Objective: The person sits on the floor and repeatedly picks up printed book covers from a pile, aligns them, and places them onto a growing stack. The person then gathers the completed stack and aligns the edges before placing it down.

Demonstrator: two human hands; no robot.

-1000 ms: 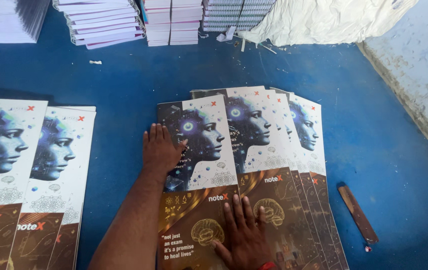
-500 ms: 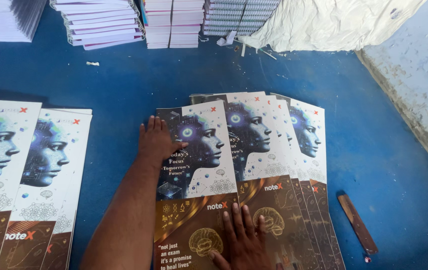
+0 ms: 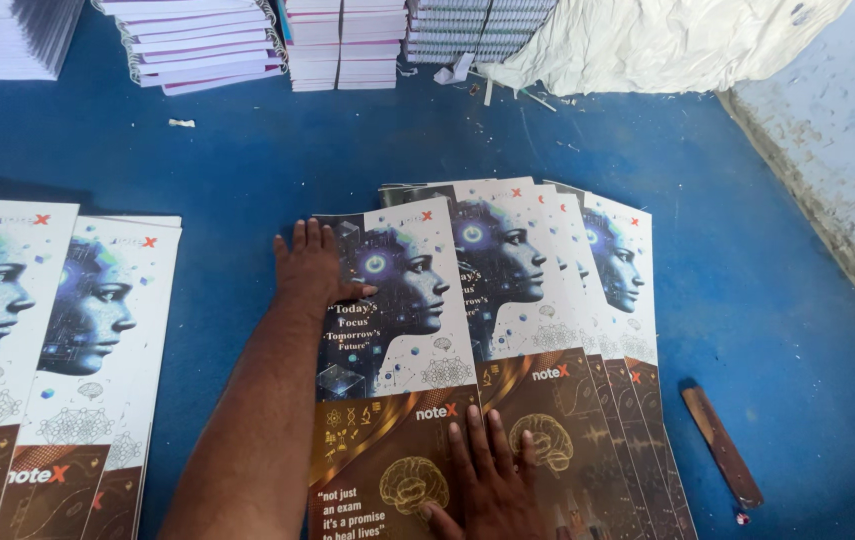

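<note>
A person's left hand (image 3: 313,268) lies flat, fingers spread, on the left edge of the top glossy printed cover sheet (image 3: 394,350), which shows a bluish profile head above a brown lower band, at the centre of the frame. The right hand (image 3: 490,478), also open and flat, presses the sheet's lower right corner at the bottom edge; neither hand grips anything. Five overlapping sheets fan rightward on the blue floor (image 3: 247,170). Two more matching sheets (image 3: 57,350) lie at left. Four stacks of spiral-bound notebooks (image 3: 342,40) line the top, and one brown wooden stick (image 3: 721,444) lies lower right.
</note>
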